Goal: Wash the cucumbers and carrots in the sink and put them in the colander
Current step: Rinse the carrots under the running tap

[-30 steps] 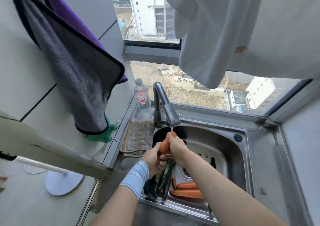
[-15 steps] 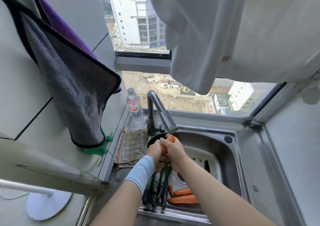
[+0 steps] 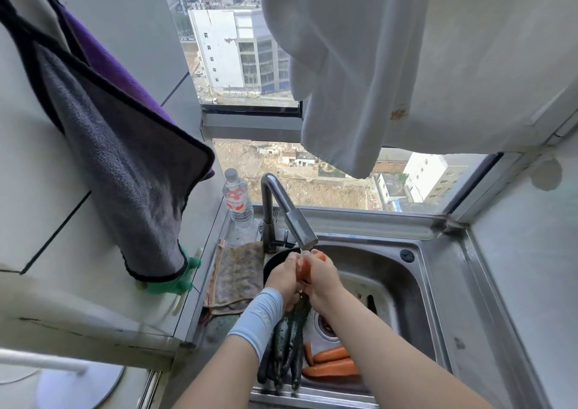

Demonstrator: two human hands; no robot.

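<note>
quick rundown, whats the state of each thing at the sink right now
left hand, grips the held carrot
right hand, grips the held carrot
held carrot, up under the faucet
faucet, running, thin stream onto the held carrot
cucumbers, lying wet in the sink
other carrots, lying on the sink bottom
bottle, upright, capped
rag, spread flat beside the sink

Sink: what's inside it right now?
Dark cucumbers and carrots lie by the drain; left hand and right hand hold a carrot under the tap. Forearms cover part of the floor.
</note>
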